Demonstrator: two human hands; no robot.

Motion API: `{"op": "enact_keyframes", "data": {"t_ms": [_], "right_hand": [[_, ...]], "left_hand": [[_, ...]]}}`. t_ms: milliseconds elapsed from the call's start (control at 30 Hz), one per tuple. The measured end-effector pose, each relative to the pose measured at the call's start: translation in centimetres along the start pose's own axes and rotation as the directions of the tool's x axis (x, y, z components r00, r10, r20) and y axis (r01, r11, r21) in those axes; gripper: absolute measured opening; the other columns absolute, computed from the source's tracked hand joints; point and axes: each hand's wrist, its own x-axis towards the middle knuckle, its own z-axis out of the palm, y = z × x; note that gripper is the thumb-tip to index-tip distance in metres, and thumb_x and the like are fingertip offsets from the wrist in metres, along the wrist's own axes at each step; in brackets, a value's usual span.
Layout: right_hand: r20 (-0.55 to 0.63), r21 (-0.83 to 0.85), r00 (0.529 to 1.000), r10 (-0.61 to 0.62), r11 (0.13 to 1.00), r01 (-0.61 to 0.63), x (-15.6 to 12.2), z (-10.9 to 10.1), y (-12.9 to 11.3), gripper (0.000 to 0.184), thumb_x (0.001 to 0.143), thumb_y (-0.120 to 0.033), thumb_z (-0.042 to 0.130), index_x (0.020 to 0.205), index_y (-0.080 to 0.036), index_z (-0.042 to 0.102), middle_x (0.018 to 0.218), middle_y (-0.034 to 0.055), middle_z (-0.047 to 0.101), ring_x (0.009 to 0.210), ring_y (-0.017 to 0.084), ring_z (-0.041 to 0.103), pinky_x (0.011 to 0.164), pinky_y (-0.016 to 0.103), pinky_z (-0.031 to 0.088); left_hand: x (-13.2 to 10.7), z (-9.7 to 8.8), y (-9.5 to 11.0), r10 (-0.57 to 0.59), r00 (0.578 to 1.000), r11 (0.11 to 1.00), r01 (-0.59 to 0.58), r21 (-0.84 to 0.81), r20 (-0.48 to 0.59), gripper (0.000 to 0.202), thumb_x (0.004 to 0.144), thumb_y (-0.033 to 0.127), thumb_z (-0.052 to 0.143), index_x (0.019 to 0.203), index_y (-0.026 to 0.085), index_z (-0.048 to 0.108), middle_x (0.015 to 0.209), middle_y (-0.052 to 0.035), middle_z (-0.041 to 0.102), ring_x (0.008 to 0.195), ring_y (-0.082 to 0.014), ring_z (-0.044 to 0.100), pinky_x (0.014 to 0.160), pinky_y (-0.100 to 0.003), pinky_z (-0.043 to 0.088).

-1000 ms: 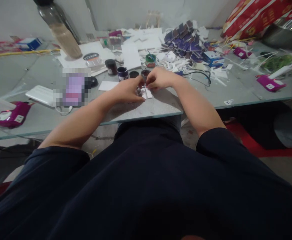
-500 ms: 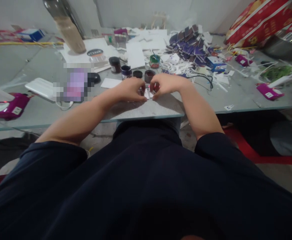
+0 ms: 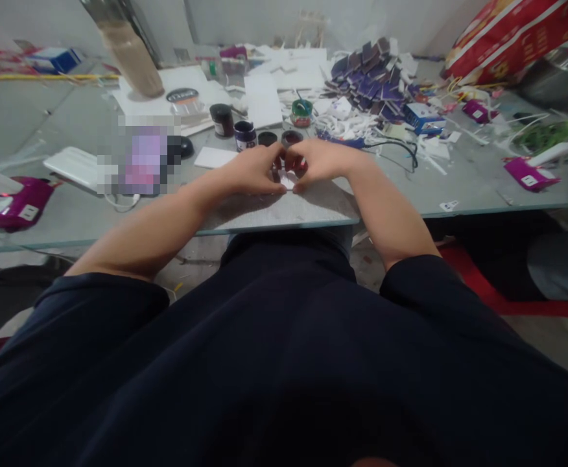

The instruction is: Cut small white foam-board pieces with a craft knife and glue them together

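Observation:
In the head view, my left hand (image 3: 259, 170) and my right hand (image 3: 320, 161) meet just above the table near its front edge, fingers curled towards each other. Between the fingertips is a small white flat piece (image 3: 288, 180), with a hand gripping each side. Whether it is one piece or two pressed together cannot be made out. Just beyond the fingers stand a purple-labelled jar (image 3: 245, 137), a round dark pot (image 3: 267, 139) and another dark pot (image 3: 292, 137). A white card (image 3: 214, 157) lies left of my left hand.
A pile of purple-and-white pieces (image 3: 374, 81) rises at the back right, near white scraps (image 3: 342, 120). A black cable (image 3: 401, 148) loops right of my hands. A phone (image 3: 142, 162), a white power bank (image 3: 77, 167) and a tall bottle (image 3: 135, 61) stand left.
My hands have drawn closer together. The white pieces, a little apart before, now appear to meet between my fingertips. The view has shifted slightly.

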Motion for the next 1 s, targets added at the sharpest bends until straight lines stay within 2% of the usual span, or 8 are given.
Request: {"op": "enact_keyframes", "data": {"t_ms": [67,133,267,333,467,633,767,1000], "right_hand": [[-0.004,0.028,1.000,-0.010,1.000,0.011,-0.05,0.00,-0.06,0.047,0.093,-0.015,0.111,0.128,-0.023,0.082,0.133,0.0096,0.089,0.126,0.038,0.086,0.112,0.050,0.071],[0.000,0.035,1.000,-0.011,0.999,0.011,-0.05,-0.07,-0.07,0.046,0.093,-0.018,0.113,0.125,-0.023,0.081,0.132,0.0104,0.088,0.126,0.039,0.086,0.112,0.052,0.072],[0.015,0.029,0.999,0.029,0.999,-0.030,0.06,-0.24,0.04,0.050,0.093,-0.040,0.120,0.125,-0.022,0.085,0.128,0.0110,0.087,0.129,0.043,0.085,0.117,0.057,0.071],[0.019,0.038,0.999,0.040,0.998,-0.040,0.11,-0.28,0.15,0.054,0.092,-0.045,0.121,0.127,-0.023,0.086,0.130,0.0116,0.088,0.130,0.043,0.085,0.117,0.057,0.071],[0.006,0.049,1.000,0.014,0.999,-0.014,0.08,-0.26,0.39,0.050,0.093,-0.030,0.117,0.128,-0.023,0.082,0.137,0.0130,0.088,0.128,0.039,0.085,0.112,0.051,0.070],[-0.008,0.064,1.000,0.009,0.998,-0.009,-0.07,-0.10,0.14,0.049,0.092,-0.030,0.115,0.124,-0.025,0.079,0.133,0.0104,0.089,0.128,0.038,0.084,0.111,0.051,0.069],[-0.007,0.084,1.000,-0.007,0.996,0.008,-0.30,-0.14,-0.23,0.045,0.094,-0.018,0.109,0.122,-0.025,0.075,0.131,0.0092,0.088,0.124,0.033,0.084,0.106,0.045,0.068],[0.006,0.004,1.000,0.009,1.000,-0.009,-0.33,-0.51,0.01,0.050,0.094,-0.027,0.114,0.126,-0.025,0.076,0.132,0.0087,0.087,0.123,0.036,0.084,0.105,0.047,0.067]], "left_hand": [[0.04,0.06,-0.23,0.007,1.000,1.000,-0.007,-0.020,-0.005,0.095,0.091,0.056,0.094,0.175,0.019,0.069,0.158,-0.0210,0.084,0.143,-0.0450,0.082,0.126,-0.055,0.066],[0.07,0.07,-0.36,0.005,1.000,0.999,-0.005,-0.040,-0.002,0.096,0.090,0.055,0.095,0.176,0.021,0.069,0.158,-0.0206,0.084,0.143,-0.0457,0.083,0.126,-0.056,0.066],[0.10,0.02,-0.46,0.008,1.000,0.997,-0.008,-0.073,-0.004,0.101,0.087,0.054,0.098,0.177,0.021,0.066,0.153,-0.0185,0.085,0.140,-0.0451,0.084,0.124,-0.056,0.066],[0.09,-0.01,-0.46,0.015,1.000,0.996,-0.015,-0.088,0.000,0.102,0.088,0.053,0.098,0.179,0.022,0.064,0.152,-0.0181,0.085,0.141,-0.0447,0.084,0.123,-0.055,0.066],[0.03,-0.13,-0.28,0.009,1.000,0.996,-0.008,-0.091,0.013,0.105,0.089,0.052,0.098,0.182,0.021,0.061,0.157,-0.0199,0.084,0.145,-0.0453,0.082,0.124,-0.053,0.065],[-0.06,-0.29,0.06,0.007,1.000,0.997,-0.006,-0.076,0.020,0.108,0.088,0.052,0.096,0.184,0.017,0.060,0.160,-0.0214,0.083,0.147,-0.0457,0.081,0.127,-0.053,0.065],[-0.05,-0.31,-0.05,0.016,0.999,0.997,-0.014,-0.077,0.029,0.105,0.090,0.053,0.095,0.183,0.018,0.060,0.161,-0.0217,0.083,0.146,-0.0447,0.082,0.126,-0.052,0.065],[-0.20,-0.53,0.03,0.016,0.999,0.995,-0.011,-0.104,0.048,0.109,0.089,0.050,0.098,0.186,0.021,0.056,0.160,-0.0206,0.084,0.150,-0.0466,0.082,0.127,-0.054,0.064]]}}
